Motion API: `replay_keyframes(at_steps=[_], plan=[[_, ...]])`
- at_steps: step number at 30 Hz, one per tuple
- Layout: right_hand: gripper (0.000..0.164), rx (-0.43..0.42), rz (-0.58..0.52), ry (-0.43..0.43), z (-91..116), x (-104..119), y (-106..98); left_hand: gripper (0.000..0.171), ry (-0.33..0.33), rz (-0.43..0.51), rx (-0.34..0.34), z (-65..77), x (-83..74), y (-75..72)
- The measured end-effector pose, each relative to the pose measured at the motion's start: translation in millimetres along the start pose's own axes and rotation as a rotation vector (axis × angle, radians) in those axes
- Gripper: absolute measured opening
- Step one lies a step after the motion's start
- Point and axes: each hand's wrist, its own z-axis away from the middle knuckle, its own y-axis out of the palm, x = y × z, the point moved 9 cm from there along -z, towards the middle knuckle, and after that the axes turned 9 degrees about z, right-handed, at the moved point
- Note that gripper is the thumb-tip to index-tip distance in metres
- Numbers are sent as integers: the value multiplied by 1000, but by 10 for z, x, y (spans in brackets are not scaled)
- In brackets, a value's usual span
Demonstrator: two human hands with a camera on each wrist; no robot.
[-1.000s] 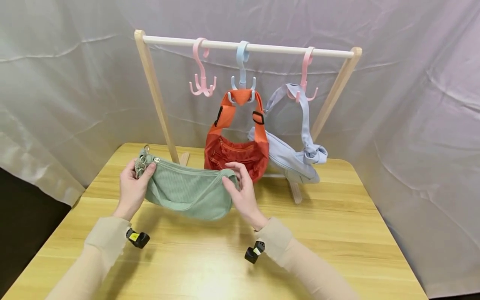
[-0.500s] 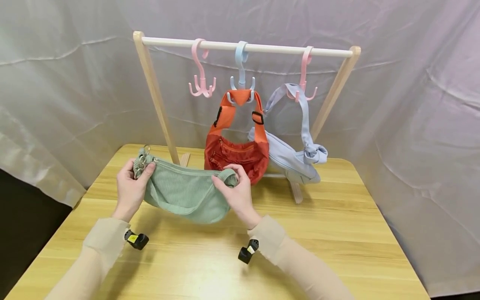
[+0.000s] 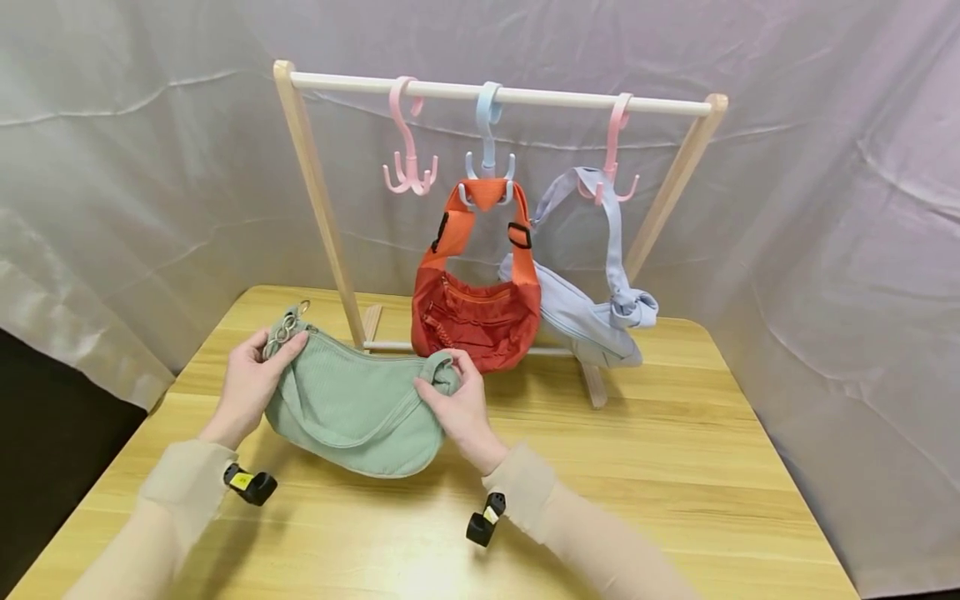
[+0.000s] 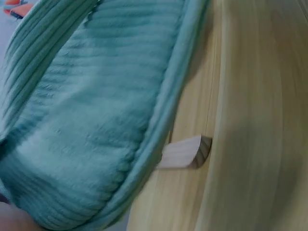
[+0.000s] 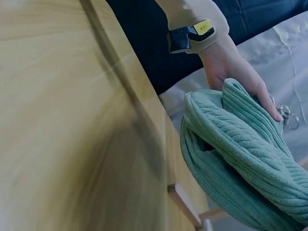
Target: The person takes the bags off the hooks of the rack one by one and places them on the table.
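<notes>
"Where's the green bag [image 3: 352,408]?"

"Held up over the table [image 3: 720,467], toward nine o'clock from the middle, with both hands on it."

"How do they hold it?"

"The left hand [image 3: 249,382] pinches the end at ten o'clock, thumb in front, right beside the rings [image 3: 283,328]. The right hand [image 3: 461,410] grips the other end, around two o'clock, where the strap [image 3: 390,419] bunches up. They're well apart, with the bag stretched between them."

"And the strap itself?"

"It sags across the front, its low point toward six."

"What's beyond?"

"A rack [image 3: 318,192]. The red bag [image 3: 480,325] is at two o'clock from the green one, hanging from the blue hook [image 3: 487,142]. At three from the red is the blue bag [image 3: 566,308], knotted at one end, its strap over a pink hook [image 3: 613,137]. Another pink hook [image 3: 409,167] sits at eleven from the red."

"Fingers in the left wrist view?"

"Just a blurred bit near seven o'clock."
</notes>
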Motion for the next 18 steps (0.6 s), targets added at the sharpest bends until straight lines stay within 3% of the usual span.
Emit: replay_keyframes(at_steps=[8,18], plan=[[40,35,1,140,50,-221,145,9,-132,-124,111,49,175,-163],[38,69,-163,280,106,-481,356,12,-224,-146,188,79,327,-340]])
